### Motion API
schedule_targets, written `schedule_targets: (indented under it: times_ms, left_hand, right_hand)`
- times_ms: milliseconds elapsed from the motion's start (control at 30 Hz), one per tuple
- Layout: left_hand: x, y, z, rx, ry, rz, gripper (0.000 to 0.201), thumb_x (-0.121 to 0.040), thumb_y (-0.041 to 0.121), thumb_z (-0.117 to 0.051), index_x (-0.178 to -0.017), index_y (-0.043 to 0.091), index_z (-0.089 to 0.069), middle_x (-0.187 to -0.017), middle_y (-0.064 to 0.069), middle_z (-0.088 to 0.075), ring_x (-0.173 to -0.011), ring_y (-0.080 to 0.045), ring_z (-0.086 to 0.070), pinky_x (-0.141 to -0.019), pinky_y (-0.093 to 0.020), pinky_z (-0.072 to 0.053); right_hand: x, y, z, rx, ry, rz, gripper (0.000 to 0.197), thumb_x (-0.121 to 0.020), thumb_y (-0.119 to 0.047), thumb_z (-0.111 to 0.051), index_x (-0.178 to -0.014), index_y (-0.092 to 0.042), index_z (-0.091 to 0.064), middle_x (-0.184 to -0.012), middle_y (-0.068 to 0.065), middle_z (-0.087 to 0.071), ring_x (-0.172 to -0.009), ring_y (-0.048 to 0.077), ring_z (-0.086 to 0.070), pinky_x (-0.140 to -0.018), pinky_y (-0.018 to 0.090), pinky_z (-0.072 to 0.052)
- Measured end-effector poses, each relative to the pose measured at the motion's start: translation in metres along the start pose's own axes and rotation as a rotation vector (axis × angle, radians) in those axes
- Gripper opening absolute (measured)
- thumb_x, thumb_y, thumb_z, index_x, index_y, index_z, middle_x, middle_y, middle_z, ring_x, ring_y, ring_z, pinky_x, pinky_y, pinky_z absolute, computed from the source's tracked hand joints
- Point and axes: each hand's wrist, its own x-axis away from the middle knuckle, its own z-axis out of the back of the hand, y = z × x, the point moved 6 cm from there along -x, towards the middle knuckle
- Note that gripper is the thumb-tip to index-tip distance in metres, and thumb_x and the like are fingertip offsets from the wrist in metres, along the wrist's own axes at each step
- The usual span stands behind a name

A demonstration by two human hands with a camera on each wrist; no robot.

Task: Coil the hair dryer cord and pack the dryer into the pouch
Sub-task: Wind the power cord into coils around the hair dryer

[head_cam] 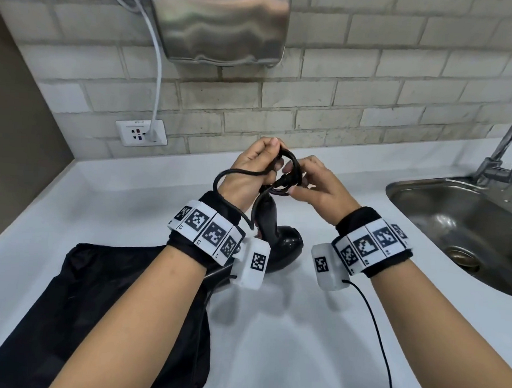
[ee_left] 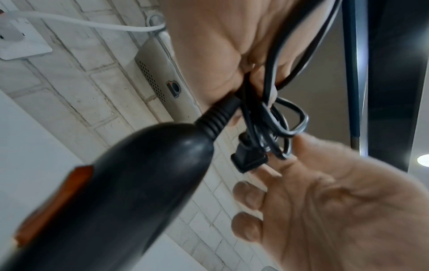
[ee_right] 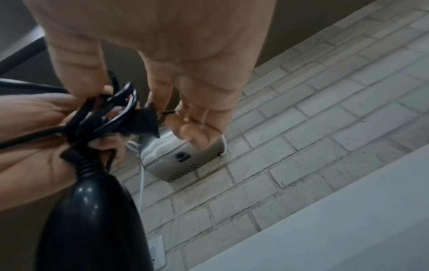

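Observation:
My left hand (head_cam: 265,158) grips the black cord (head_cam: 292,166), which is gathered into a small coil above the white counter. The black hair dryer (head_cam: 276,239) hangs from that coil, handle up; one loop of cord trails over my left wrist. My right hand (head_cam: 292,179) pinches the coil next to the plug (head_cam: 282,183). In the left wrist view the plug (ee_left: 248,161) lies against the right fingertips (ee_left: 274,161), below the coil (ee_left: 269,126) and beside the dryer handle (ee_left: 144,179). The right wrist view shows the plug (ee_right: 146,121) between thumb and fingers. The black pouch (head_cam: 109,305) lies flat under my left forearm.
A steel sink (head_cam: 409,187) with a faucet (head_cam: 506,141) sits at the right. A metal hand dryer (head_cam: 222,23) hangs on the brick wall, its white cable (head_cam: 159,70) plugged into a socket (head_cam: 141,133). The counter (head_cam: 301,329) meets a side wall at the left.

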Motion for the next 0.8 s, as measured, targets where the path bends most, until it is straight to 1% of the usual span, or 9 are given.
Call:
schedule_targets:
  times_ms: [67, 167, 267, 367, 467, 533, 633, 700, 800]
  left_hand:
    - [-0.001, -0.001, 0.002, 0.01, 0.001, 0.011, 0.025, -0.098, 0.021, -0.036, -0.081, 0.016, -0.052, -0.063, -0.002, -0.04, -0.04, 0.0, -0.034, -0.039, -0.007, -0.027]
    - [-0.004, -0.002, 0.002, 0.003, -0.009, 0.026, 0.024, -0.098, 0.021, -0.036, -0.082, 0.015, -0.052, -0.06, -0.001, -0.039, -0.038, 0.001, -0.03, -0.037, -0.008, -0.026]
    - [-0.008, -0.003, 0.007, 0.067, 0.01, 0.038, 0.027, -0.099, 0.021, -0.035, -0.08, 0.015, -0.053, -0.049, 0.007, -0.042, -0.036, 0.001, -0.029, -0.036, -0.007, -0.025]
    - [-0.013, -0.004, 0.013, 0.115, 0.055, 0.07, 0.028, -0.099, 0.021, -0.034, -0.079, 0.015, -0.052, -0.047, 0.008, -0.041, -0.034, 0.0, -0.029, -0.035, -0.008, -0.024]
    - [-0.014, -0.004, 0.013, 0.031, 0.074, 0.049, 0.026, -0.099, 0.022, -0.036, -0.078, 0.017, -0.052, -0.057, 0.002, -0.037, -0.038, 0.0, -0.03, -0.039, -0.009, -0.024]
    - [-0.013, -0.003, 0.011, 0.004, 0.06, 0.045, 0.026, -0.099, 0.021, -0.035, -0.079, 0.017, -0.051, -0.059, 0.002, -0.034, -0.037, 0.0, -0.031, -0.039, -0.008, -0.024]
    - [-0.012, -0.002, 0.01, -0.004, 0.048, 0.05, 0.026, -0.099, 0.021, -0.035, -0.079, 0.016, -0.051, -0.053, 0.008, -0.037, -0.036, 0.0, -0.031, -0.04, -0.007, -0.024]
    - [-0.011, -0.003, 0.01, -0.003, 0.053, 0.056, 0.026, -0.098, 0.02, -0.036, -0.078, 0.016, -0.051, -0.052, 0.008, -0.037, -0.036, 0.0, -0.03, -0.04, -0.008, -0.023]
    - [-0.012, -0.003, 0.009, -0.015, 0.048, 0.05, 0.026, -0.098, 0.021, -0.036, -0.078, 0.016, -0.051, -0.044, 0.015, -0.04, -0.037, 0.001, -0.029, -0.039, -0.007, -0.025]
  right_hand:
    - [0.002, 0.005, 0.001, 0.003, -0.009, 0.023, 0.023, -0.074, -0.019, -0.056, -0.09, -0.035, -0.054, -0.084, -0.007, -0.042, -0.06, -0.003, -0.044, -0.059, 0.007, -0.038]
    - [-0.001, 0.017, 0.008, -0.006, 0.024, 0.03, 0.025, -0.08, -0.008, -0.061, -0.089, -0.031, -0.059, -0.077, -0.006, -0.049, -0.052, -0.003, -0.043, -0.052, 0.008, -0.037]
    - [-0.005, 0.036, 0.029, 0.089, 0.155, -0.039, 0.028, -0.082, 0.002, -0.06, -0.085, -0.026, -0.062, -0.076, -0.006, -0.055, -0.051, -0.002, -0.045, -0.057, 0.012, -0.038]
    - [0.0, 0.062, 0.055, 0.339, 0.305, -0.204, 0.017, -0.086, -0.006, -0.056, -0.095, -0.017, -0.064, -0.088, 0.003, -0.061, -0.058, 0.002, -0.048, -0.057, 0.007, -0.038]
    - [0.012, 0.102, 0.052, 0.629, 0.094, -0.516, 0.017, -0.087, -0.016, -0.053, -0.096, -0.022, -0.066, -0.102, 0.008, -0.067, -0.084, 0.021, -0.059, -0.078, 0.026, -0.047]
    - [0.022, 0.111, 0.035, 0.718, -0.111, -0.657, 0.016, -0.087, -0.02, -0.051, -0.086, -0.03, -0.063, -0.107, 0.006, -0.067, -0.092, 0.023, -0.059, -0.081, 0.031, -0.048]
    - [0.021, 0.093, 0.007, 0.747, -0.28, -0.579, 0.017, -0.087, -0.018, -0.053, -0.098, -0.023, -0.064, -0.11, 0.001, -0.062, -0.093, 0.019, -0.055, -0.08, 0.024, -0.04]
    - [0.015, 0.073, -0.01, 0.552, -0.234, -0.439, 0.025, -0.087, -0.015, -0.054, -0.112, -0.018, -0.059, -0.106, -0.001, -0.059, -0.091, 0.018, -0.052, -0.082, 0.023, -0.039]
    - [0.003, 0.044, -0.026, 0.256, -0.131, -0.234, 0.029, -0.089, -0.009, -0.053, -0.118, -0.014, -0.053, -0.108, 0.002, -0.061, -0.092, 0.017, -0.054, -0.082, 0.019, -0.043]
